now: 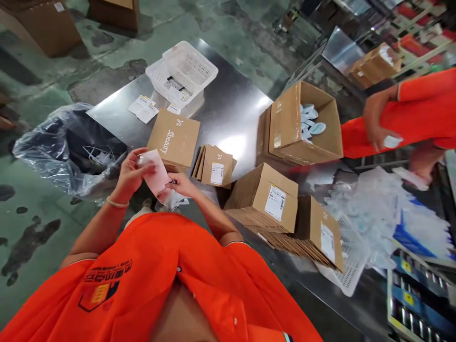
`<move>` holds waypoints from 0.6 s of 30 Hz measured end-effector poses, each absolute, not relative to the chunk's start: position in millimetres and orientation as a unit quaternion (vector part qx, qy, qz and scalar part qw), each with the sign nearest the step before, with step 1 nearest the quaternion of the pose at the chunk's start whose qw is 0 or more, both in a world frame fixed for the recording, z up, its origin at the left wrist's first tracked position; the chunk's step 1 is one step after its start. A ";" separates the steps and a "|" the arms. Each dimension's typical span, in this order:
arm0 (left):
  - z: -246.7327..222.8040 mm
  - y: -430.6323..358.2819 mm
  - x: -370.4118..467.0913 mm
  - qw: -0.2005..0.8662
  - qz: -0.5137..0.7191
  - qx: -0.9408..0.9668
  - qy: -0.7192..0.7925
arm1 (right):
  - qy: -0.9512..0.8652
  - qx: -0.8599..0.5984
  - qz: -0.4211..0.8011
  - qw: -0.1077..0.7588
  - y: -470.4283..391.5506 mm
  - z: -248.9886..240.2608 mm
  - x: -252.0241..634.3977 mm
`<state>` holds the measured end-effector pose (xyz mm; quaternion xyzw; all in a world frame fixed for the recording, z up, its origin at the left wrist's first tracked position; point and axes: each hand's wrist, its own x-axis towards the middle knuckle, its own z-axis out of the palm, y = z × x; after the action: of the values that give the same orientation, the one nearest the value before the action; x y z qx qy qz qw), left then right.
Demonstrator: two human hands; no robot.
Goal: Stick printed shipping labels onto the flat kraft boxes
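My left hand [131, 175] is closed on a pale pink flat piece [156, 173], which looks like a card or thin packet, thumb across its face. It is tilted and slightly blurred. At its right edge my right hand [182, 184] is closed, with a small dark thing [172, 182] at the fingertips that is too small to name. Just beyond the pink piece lies a stack of flat brown cartons [174, 137] with white lettering. Below my hands hangs some clear plastic [174, 200], partly hidden.
A bin lined with clear plastic [71, 156] stands left. On the metal table [231, 90] are a white basket [181, 71], printed labels [143, 109], folded cartons [270, 194] and an open box [304, 123] of pale pieces. A co-worker [402, 118] stands right, beside bagged items [366, 204].
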<state>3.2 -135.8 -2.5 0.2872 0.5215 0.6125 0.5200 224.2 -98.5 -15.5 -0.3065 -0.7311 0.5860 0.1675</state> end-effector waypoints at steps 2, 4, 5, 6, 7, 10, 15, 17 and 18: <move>-12.9 -132.9 -7.5 0.490 0.625 0.199 0.575 | -0.680 -0.346 0.621 0.179 -105.4 -20.2 204.0; -21.9 -138.4 -10.5 0.481 0.603 0.128 0.624 | -0.637 -0.396 0.619 0.233 -108.2 -21.6 192.1; -24.4 -144.3 -8.0 0.486 0.589 0.116 0.635 | -0.624 -0.412 0.613 0.257 -108.4 -20.8 187.8; -25.2 -151.8 -3.4 0.497 0.578 0.124 0.635 | -0.616 -0.422 0.607 0.271 -108.1 -19.3 184.1; -24.6 -160.1 2.7 0.511 0.572 0.148 0.624 | -0.614 -0.426 0.604 0.277 -107.4 -17.3 181.0; -17.5 -180.8 19.5 0.539 0.562 0.247 0.577 | -0.621 -0.422 0.600 0.276 -103.7 -12.2 174.7; -8.4 -178.5 22.0 0.559 0.519 0.294 0.575 | -0.635 -0.429 0.576 0.286 -102.2 -13.8 179.6; -7.1 -168.8 20.6 0.556 0.505 0.302 0.587 | -0.659 -0.446 0.533 0.287 -107.8 -14.2 187.2; -6.7 -163.7 20.6 0.554 0.500 0.308 0.590 | -0.679 -0.453 0.499 0.290 -111.5 -13.2 191.8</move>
<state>20.6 -163.7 -6.7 0.3082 0.5900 0.4996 0.5544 191.8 -111.5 -13.2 -0.4527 -0.6794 0.4994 0.2900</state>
